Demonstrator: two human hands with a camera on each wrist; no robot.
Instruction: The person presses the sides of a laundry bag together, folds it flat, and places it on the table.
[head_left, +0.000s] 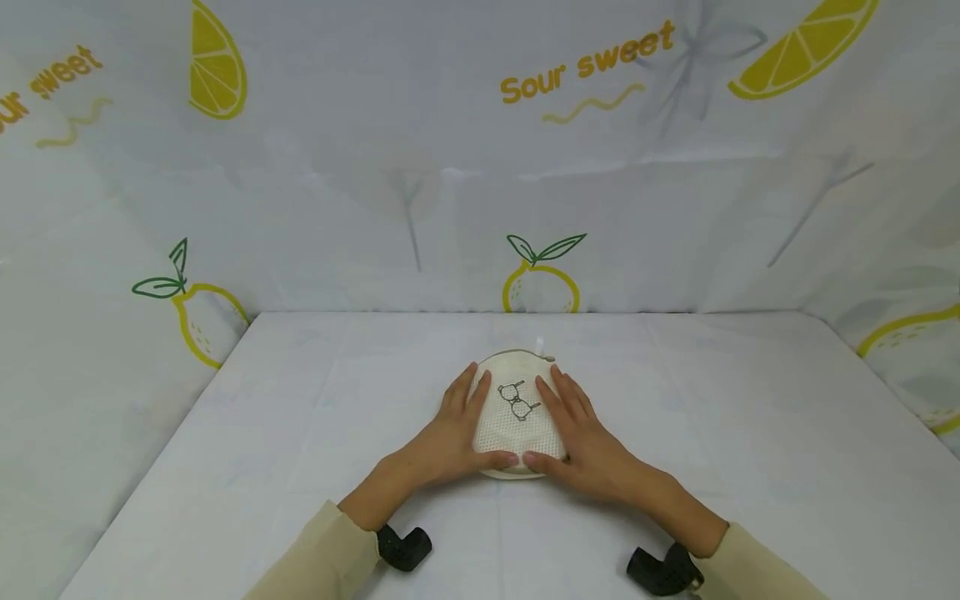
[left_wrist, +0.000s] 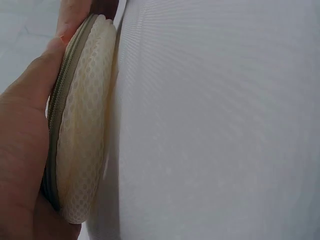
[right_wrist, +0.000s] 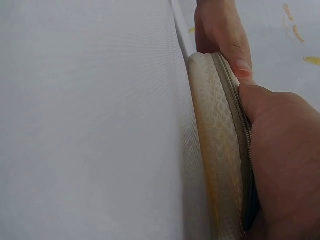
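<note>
A round cream mesh zip pouch (head_left: 513,437) lies on the white-covered table, with a dark line drawing on its top. Its zip (left_wrist: 62,95) runs round the edge, and the padded mesh side shows in both wrist views. My left hand (head_left: 448,433) rests on the pouch's left side, fingers stretched forward and thumb along the near edge. On the opposite side, my right hand (head_left: 592,446) lies in much the same way. The two thumbs almost meet at the near edge. What the pouch contains is hidden.
A white table cover (head_left: 360,400) spreads around the pouch. Behind it and at both sides hangs a white cloth (head_left: 330,225) printed with lemons and lettering. Black wrist devices (head_left: 405,548) sit below both wrists, near the beige sleeves (head_left: 322,554).
</note>
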